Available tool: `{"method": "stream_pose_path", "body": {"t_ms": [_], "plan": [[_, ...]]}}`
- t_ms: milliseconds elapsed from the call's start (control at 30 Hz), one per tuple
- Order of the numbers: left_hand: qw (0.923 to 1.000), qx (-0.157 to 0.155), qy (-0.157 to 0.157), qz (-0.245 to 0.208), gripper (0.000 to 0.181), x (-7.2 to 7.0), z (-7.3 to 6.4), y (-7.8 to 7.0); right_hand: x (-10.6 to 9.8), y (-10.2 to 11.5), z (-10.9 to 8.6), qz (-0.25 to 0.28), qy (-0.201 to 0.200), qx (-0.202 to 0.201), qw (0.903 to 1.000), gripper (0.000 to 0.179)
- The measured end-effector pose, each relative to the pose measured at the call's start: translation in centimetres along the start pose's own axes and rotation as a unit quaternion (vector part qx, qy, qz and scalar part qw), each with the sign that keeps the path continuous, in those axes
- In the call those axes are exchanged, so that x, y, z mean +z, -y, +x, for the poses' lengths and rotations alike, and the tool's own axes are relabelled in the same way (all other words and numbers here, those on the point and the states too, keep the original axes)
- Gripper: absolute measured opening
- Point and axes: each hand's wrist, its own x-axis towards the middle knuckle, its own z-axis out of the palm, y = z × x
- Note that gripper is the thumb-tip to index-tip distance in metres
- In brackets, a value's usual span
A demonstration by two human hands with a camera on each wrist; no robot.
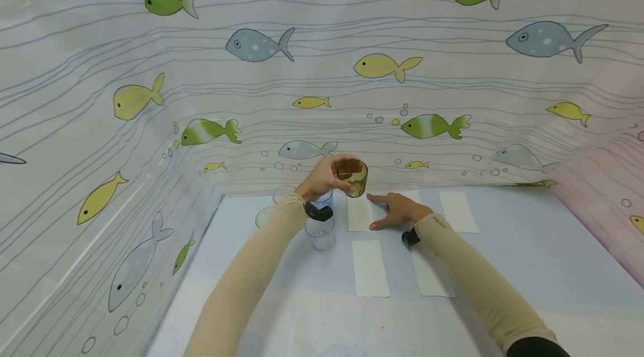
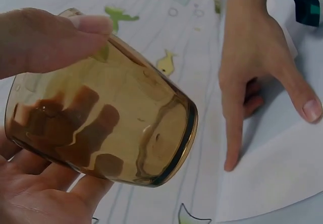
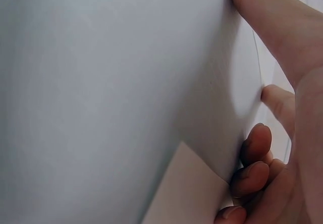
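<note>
My left hand (image 1: 323, 179) grips an amber glass cup (image 1: 358, 184) around its side, held up above the table. In the left wrist view the thumb lies on one side of the tilted cup, and the other fingers show through the glass. On the table, my right hand (image 1: 401, 210) spreads its index finger and thumb onto the back left white paper sheet (image 1: 359, 216). Its other fingers bend in loosely, as the right wrist view shows. Under my left wrist stands a clear glass cup (image 1: 320, 238), with a blue glass cup (image 1: 326, 199) behind it.
Left of my left forearm, a greenish cup (image 1: 263, 216) and a pinkish cup (image 1: 283, 194) are partly hidden. Other white sheets lie in rows: front left (image 1: 371, 269), front middle (image 1: 434, 277) and back right (image 1: 459, 212). A fish-print curtain (image 1: 322, 83) rises behind the table.
</note>
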Motion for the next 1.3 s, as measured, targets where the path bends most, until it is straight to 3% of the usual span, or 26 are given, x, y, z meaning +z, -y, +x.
{"method": "stream_pose_path", "body": {"t_ms": [300,633,967,1300], "plan": [[0.9987,-0.05,0.001,-0.003,0.074,0.2,1.0,2.8,0.2,0.0,0.2,0.008,-0.003,0.014,0.9999,0.112],[0.9923,-0.117,0.007,0.039,0.075,1.0,1.2,5.2,0.4,-0.1,0.4,0.021,-0.002,0.025,0.9995,0.117],[0.9886,-0.123,0.0,0.087,0.075,2.0,1.7,6.8,0.1,-0.2,0.2,0.012,-0.012,-0.001,0.9999,0.114],[0.9809,-0.14,-0.005,0.135,0.073,2.5,1.8,7.8,-0.1,0.0,0.1,0.015,-0.008,0.006,0.9998,0.113]]}}
